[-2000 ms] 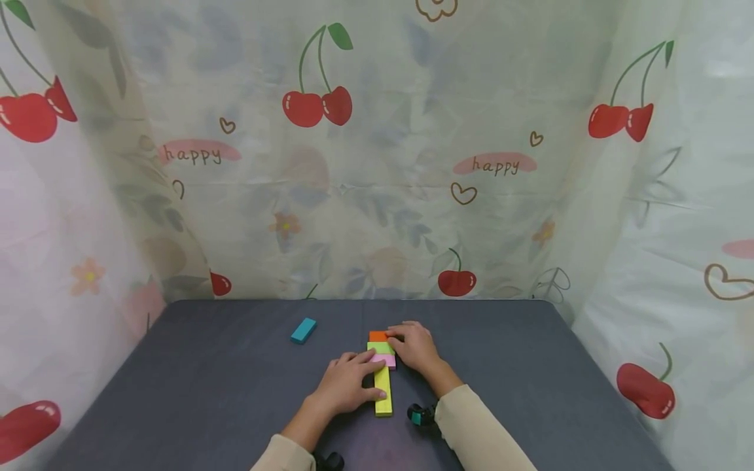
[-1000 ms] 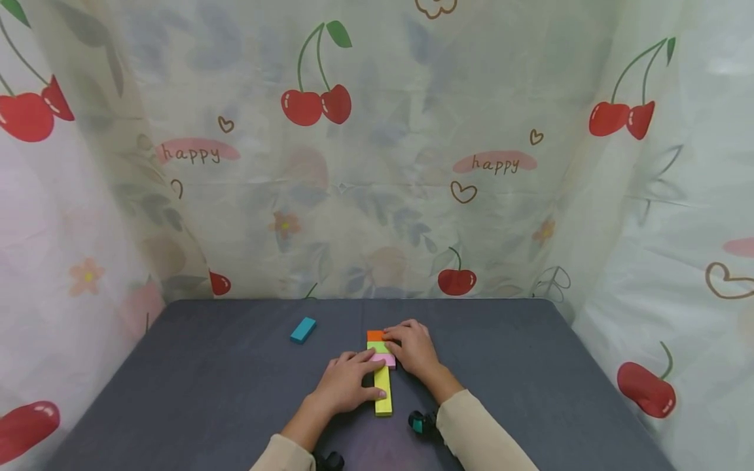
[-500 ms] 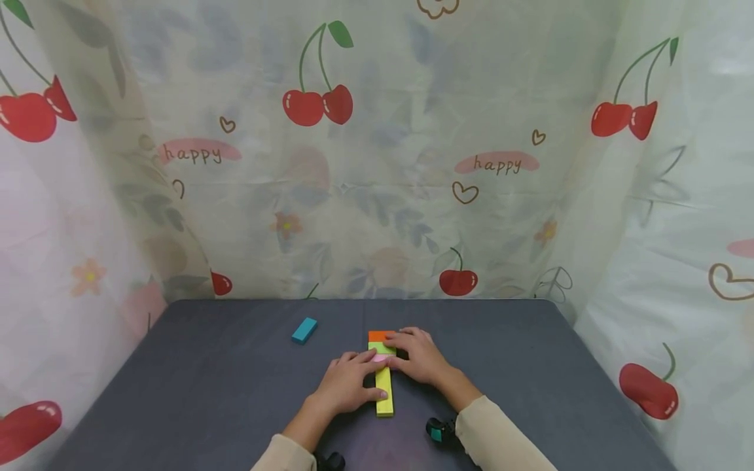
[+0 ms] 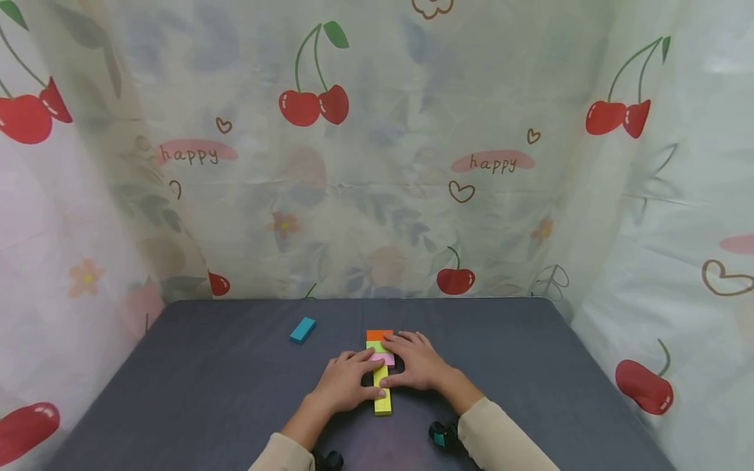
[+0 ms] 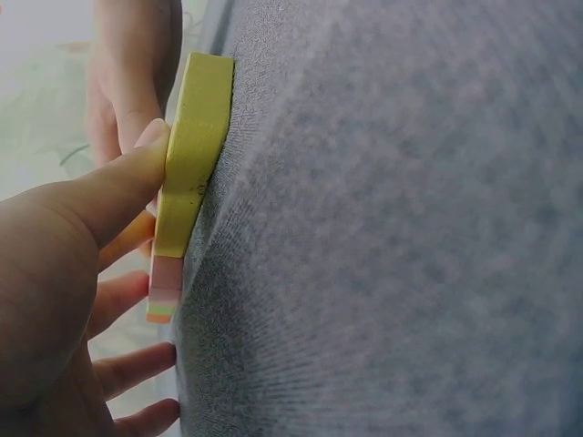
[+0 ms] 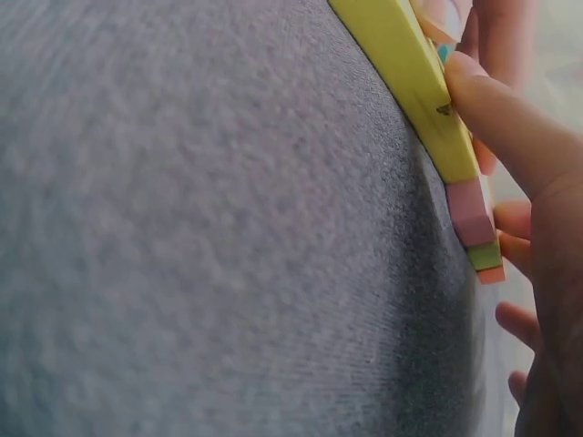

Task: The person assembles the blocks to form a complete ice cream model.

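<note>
Orange (image 4: 375,335), green (image 4: 376,346) and pink (image 4: 385,360) blocks lie side by side on the dark table, touching. A yellow strip (image 4: 383,407) runs from the pink one toward the person; whether it is one block or two cannot be told. My left hand (image 4: 344,384) rests its thumb on the yellow strip and a fingertip on the pink block, fingers extended. My right hand (image 4: 424,366) lies opposite, its thumb touching the yellow strip and its other fingertips over the right ends of the orange and green blocks. Neither hand grips anything.
A blue block (image 4: 303,330) lies apart at the back left of the table (image 4: 235,379). A curtain (image 4: 377,216) printed with cherries hangs around the back and sides. Black wrist devices (image 4: 442,433) sit below both hands.
My right hand has slid toward the person. Its thumb has moved from beside the green block, past the pink one, onto the yellow strip. The left hand and the blocks look still.
</note>
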`<state>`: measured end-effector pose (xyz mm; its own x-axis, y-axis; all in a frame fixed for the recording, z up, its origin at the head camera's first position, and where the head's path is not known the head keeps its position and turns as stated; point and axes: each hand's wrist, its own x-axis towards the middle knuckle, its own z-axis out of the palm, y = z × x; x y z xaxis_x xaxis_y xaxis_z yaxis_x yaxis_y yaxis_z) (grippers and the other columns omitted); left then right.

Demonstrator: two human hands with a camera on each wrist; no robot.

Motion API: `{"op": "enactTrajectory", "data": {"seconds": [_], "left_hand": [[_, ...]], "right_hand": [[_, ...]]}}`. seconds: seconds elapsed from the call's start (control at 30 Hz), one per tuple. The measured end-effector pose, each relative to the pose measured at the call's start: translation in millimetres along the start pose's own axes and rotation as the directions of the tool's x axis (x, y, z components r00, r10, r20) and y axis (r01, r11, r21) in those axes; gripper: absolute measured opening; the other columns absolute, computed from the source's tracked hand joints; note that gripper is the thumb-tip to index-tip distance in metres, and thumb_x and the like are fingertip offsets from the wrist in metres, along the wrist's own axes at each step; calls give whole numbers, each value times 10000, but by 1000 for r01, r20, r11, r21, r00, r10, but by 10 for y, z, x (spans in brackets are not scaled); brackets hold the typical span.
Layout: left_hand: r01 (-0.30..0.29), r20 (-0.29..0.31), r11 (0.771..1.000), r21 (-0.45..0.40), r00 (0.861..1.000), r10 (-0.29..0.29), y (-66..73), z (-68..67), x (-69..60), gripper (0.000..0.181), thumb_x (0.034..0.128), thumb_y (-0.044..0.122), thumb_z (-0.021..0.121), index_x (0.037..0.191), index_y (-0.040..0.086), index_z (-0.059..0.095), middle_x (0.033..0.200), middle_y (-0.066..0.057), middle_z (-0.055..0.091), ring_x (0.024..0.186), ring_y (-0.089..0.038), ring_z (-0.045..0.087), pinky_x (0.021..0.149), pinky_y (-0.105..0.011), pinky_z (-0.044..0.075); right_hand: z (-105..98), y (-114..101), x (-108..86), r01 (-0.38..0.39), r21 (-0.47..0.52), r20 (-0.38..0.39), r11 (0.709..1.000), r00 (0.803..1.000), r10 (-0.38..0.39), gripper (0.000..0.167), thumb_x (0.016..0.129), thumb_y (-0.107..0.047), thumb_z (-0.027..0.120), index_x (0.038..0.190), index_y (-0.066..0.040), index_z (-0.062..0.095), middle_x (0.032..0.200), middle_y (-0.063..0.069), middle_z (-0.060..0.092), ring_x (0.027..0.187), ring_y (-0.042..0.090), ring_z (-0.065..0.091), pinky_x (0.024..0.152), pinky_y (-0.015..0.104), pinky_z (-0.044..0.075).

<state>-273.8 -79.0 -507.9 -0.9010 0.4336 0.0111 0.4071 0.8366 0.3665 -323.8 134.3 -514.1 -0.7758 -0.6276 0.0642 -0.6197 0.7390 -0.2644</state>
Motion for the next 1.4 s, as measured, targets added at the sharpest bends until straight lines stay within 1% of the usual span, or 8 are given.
{"op": "enactTrajectory", "data": {"seconds": [0.23, 0.4, 0.7, 0.97, 1.03, 1.2, 1.3, 1.4], "left_hand": [[-5, 0, 1000, 2, 1000, 5, 6, -16, 2, 675, 832, 606, 656, 1419, 295, 532, 1497, 0, 424, 1285, -323, 413, 996, -582, 328], [-4, 2, 1000, 2, 1000, 4, 16, -26, 4, 674, 832, 602, 660, 1418, 294, 533, 1497, 0, 425, 1283, -323, 414, 997, -582, 325], [-13, 5, 1000, 9, 1000, 13, 26, -46, 40, 679, 813, 599, 686, 1398, 281, 558, 1484, -18, 442, 1259, -339, 437, 969, -583, 352], [-27, -28, 999, -19, 999, 26, -93, -67, 25, 605, 816, 557, 708, 1342, 274, 615, 1421, -40, 509, 1228, -339, 475, 959, -583, 365], [-11, -46, 1000, -21, 999, 10, -141, -93, 9, 585, 817, 554, 709, 1325, 274, 628, 1396, -48, 529, 1221, -343, 480, 962, -596, 356], [75, -98, 997, -13, 992, -76, -272, -159, -39, 555, 823, 530, 717, 1302, 258, 644, 1360, -54, 547, 1217, -350, 454, 988, -633, 279], [120, -156, 993, -4, 980, -120, -360, -184, -64, 539, 817, 503, 738, 1281, 240, 660, 1338, -62, 555, 1217, -358, 437, 998, -643, 240], [165, -230, 986, 14, 960, -158, -460, -203, -73, 541, 806, 495, 753, 1265, 220, 671, 1318, -79, 560, 1225, -371, 424, 1010, -647, 211]], "right_hand": [[24, 10, 4, 6, -28, -19, 1000, 1000, -7, 890, 789, -783, 525, 1474, -219, 458, 1529, 2, 382, 1375, 307, 323, 1091, 608, 162], [17, 10, -12, 3, -23, -19, 1000, 1000, -4, 868, 795, -779, 522, 1480, -251, 448, 1540, -24, 362, 1381, 304, 314, 1092, 613, 151], [32, 38, -28, 1, 5, -38, 1000, 999, -1, 848, 801, -756, 544, 1475, -249, 457, 1539, -13, 365, 1371, 313, 328, 1081, 624, 165], [48, 28, -10, 0, 24, -35, 1000, 999, 1, 836, 799, -747, 562, 1469, -255, 467, 1537, -8, 368, 1371, 301, 326, 1079, 638, 154], [51, 22, -3, -6, 28, -36, 1000, 999, 7, 838, 795, -750, 567, 1468, -261, 467, 1536, -13, 368, 1372, 302, 324, 1081, 639, 146], [63, 23, 3, -36, 32, -19, 999, 999, 37, 843, 781, -758, 573, 1469, -283, 462, 1539, -35, 360, 1380, 298, 310, 1092, 628, 120], [68, 26, -2, -54, 34, -4, 998, 999, 54, 849, 775, -764, 572, 1472, -293, 455, 1541, -40, 355, 1384, 292, 301, 1099, 617, 110], [55, 18, -13, -63, 46, 1, 997, 998, 63, 856, 771, -770, 568, 1474, -293, 453, 1543, -40, 353, 1387, 289, 296, 1101, 611, 109]]}}
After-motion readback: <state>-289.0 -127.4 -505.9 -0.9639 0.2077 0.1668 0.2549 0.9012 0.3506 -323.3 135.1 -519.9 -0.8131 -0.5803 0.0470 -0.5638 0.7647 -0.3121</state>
